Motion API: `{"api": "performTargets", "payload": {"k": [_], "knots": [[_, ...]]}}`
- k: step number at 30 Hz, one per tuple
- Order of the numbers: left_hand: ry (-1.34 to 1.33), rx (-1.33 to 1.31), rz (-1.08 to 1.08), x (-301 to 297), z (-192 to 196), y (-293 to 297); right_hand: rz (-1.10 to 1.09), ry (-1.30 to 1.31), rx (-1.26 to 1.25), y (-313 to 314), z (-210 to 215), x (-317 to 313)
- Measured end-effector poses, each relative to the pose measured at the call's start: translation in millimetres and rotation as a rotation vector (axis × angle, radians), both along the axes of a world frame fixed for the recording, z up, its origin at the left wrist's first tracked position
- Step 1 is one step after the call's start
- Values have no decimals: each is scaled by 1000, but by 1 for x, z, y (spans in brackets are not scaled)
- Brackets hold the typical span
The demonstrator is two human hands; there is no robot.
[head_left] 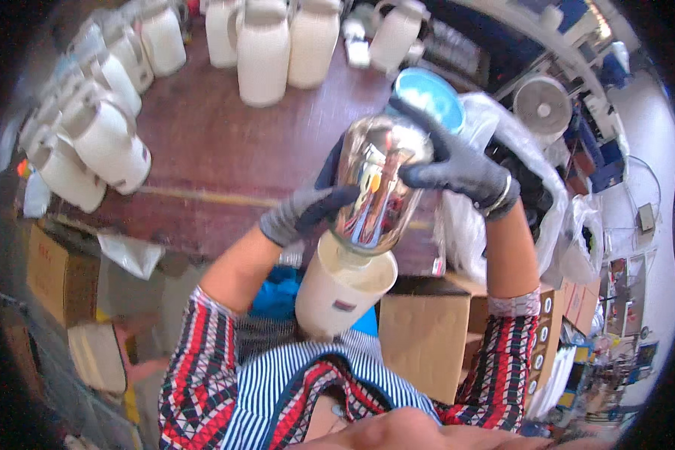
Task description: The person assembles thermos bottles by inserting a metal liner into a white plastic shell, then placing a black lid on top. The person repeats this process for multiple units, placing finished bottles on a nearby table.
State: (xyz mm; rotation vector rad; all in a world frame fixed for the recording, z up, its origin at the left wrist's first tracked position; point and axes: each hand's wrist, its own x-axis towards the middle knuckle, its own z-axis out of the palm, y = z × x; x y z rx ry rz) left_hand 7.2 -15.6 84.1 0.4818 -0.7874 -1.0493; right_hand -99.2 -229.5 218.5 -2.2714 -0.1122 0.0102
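A shiny silver glass flask liner (376,187) is held neck-down in both gloved hands above the brown table. My left hand (307,206) grips its left side in a grey glove. My right hand (457,165), in a dark glove with a bracelet at the wrist, holds its upper right side. The liner's narrow neck points into the open top of a cream plastic jug body (341,289) that rests against my lap, tilted toward the table edge. The jug's inside is hidden by the liner.
Many cream jugs (262,52) stand along the far and left sides of the brown table (217,150). A blue-rimmed round lid (431,94) and clear plastic bags (517,150) lie at right. Cardboard boxes (424,330) sit by my legs; a fan (541,105) stands behind.
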Motion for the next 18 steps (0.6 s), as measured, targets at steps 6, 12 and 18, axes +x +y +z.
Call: {"api": "performTargets", "payload": {"k": [6,12,18], "knots": [[-15,220,-96,-7,-43,23,-192,121,407,39,-51,-43],[-242,305,28,-25,-80,49,-178,-64,-209,77,-83,-91],[-182,351,28,-41,-97,57,-149,79,-344,92,-90,-86]]}}
